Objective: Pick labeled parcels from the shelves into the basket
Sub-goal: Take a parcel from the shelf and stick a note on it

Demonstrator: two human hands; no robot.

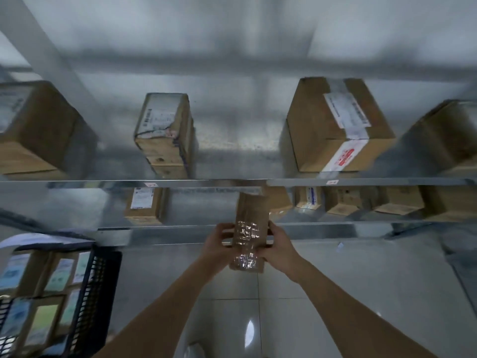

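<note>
I hold a small brown parcel [248, 235] with both hands, out in front of the low shelf [335, 226]. My left hand [219, 244] grips its left side and my right hand [277, 248] grips its right side, fingers curled round it. The parcel is long and thin, made of cardboard, with shiny clear tape across the side facing me. I see no label on this side.

On the upper shelf [232, 182] stand more boxes. The narrow box [165, 133] has a white label on top, and the big box [338, 125] on the right has a white label and a red and white sticker. The picture is blurry, so I can't read any words.

The dark basket [100, 288] is near me on the left, with labeled parcels [49, 298] inside.
</note>
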